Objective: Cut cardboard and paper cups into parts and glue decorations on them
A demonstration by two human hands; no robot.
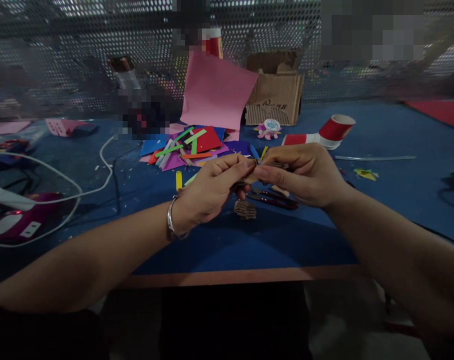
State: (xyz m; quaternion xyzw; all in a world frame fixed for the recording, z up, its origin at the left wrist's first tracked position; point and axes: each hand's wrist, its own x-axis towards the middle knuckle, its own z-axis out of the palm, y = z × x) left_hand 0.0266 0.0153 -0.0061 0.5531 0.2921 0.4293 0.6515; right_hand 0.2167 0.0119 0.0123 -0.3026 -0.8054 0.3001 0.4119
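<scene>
Fingers (229, 162) of left hand (208, 189) and right hand (309, 175) pinch a brown piece (251, 176). Beyond, a cardboard box (275, 97) stands near a red-and-white cup (335, 131), contents unclear.

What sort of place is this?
Probably a craft workspace: coloured paper scraps are heaped on a blue table, with a cut cardboard box and a paper cup further back.

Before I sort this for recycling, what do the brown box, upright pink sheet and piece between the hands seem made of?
Box: matte corrugated cardboard; ridges show.
Pink sheet: probably paper, matte; thin, curved.
Held piece: perhaps dull cardboard; tan, mostly hidden.
</scene>
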